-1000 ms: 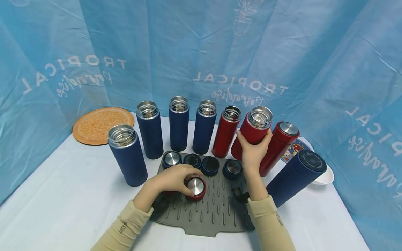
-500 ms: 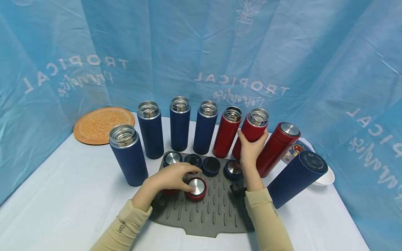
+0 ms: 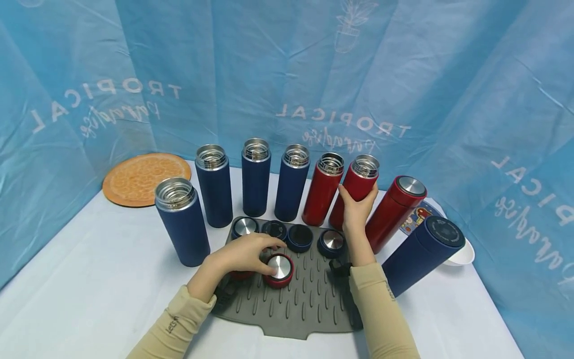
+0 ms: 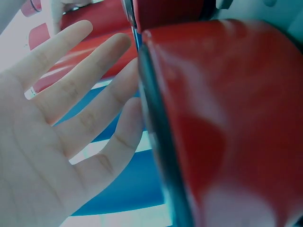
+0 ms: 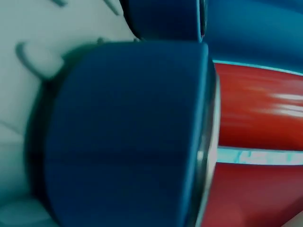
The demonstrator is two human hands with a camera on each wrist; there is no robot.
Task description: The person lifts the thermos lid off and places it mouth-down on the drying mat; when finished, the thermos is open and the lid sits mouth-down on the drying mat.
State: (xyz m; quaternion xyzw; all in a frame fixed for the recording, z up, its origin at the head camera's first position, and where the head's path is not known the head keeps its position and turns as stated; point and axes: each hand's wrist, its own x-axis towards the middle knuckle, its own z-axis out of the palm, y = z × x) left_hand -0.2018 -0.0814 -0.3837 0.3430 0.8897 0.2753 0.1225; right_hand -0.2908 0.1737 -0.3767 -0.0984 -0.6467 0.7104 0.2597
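My right hand (image 3: 357, 212) grips a red thermos bottle (image 3: 354, 185), lidless with its steel neck showing, in the back row on the table. My left hand (image 3: 246, 252) hovers over the drying mat (image 3: 309, 294), fingers spread. Its thumb overlaps the edge of a red lid with a steel top (image 3: 280, 268); contact is unclear. The left wrist view shows the left fingers (image 4: 90, 101) fairly straight beside a large red lid (image 4: 227, 123). Another red lid (image 3: 242, 274) sits partly hidden under the left wrist. A blue lid (image 5: 128, 132) fills the right wrist view, where no hand shows.
Several lidless blue bottles (image 3: 254, 182) and another lidless red one (image 3: 321, 194) stand left of the held bottle. To its right are a lidded red bottle (image 3: 394, 214) and a lidded blue one (image 3: 423, 254). Several blue lids (image 3: 299, 238) line the mat's back edge.
The held red bottle has moved slightly down and left, with my right hand following. My left thumb has shifted a little over the red lid, which stays in place.
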